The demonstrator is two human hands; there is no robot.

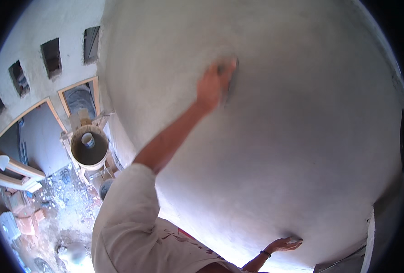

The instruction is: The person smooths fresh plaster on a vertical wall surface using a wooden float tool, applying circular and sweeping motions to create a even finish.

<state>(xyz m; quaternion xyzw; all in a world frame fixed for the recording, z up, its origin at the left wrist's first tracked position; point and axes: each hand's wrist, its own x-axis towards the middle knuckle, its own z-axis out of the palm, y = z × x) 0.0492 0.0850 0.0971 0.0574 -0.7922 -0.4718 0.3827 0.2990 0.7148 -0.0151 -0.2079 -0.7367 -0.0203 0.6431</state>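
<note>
My left hand (209,86) is raised against a grey plastered wall (265,136), its fingers wrapped round a plastering trowel (232,84). The trowel is seen almost edge-on, its thin dark blade at the wall surface, and both hand and tool are blurred by motion. Low on the right, my right hand (284,245) is held palm up beside the wall, with a dark band at the wrist. A small grey lump (295,239) rests at its fingers; I cannot tell whether it is plaster or a tool.
To the left, a large bucket (89,166) with a small white pot (88,139) inside stands on a wooden scaffold (81,175). Far below, the floor (70,200) is littered with rubble and broken bricks (26,225). Wooden door frames (51,109) line the adjoining wall, under square openings (51,57).
</note>
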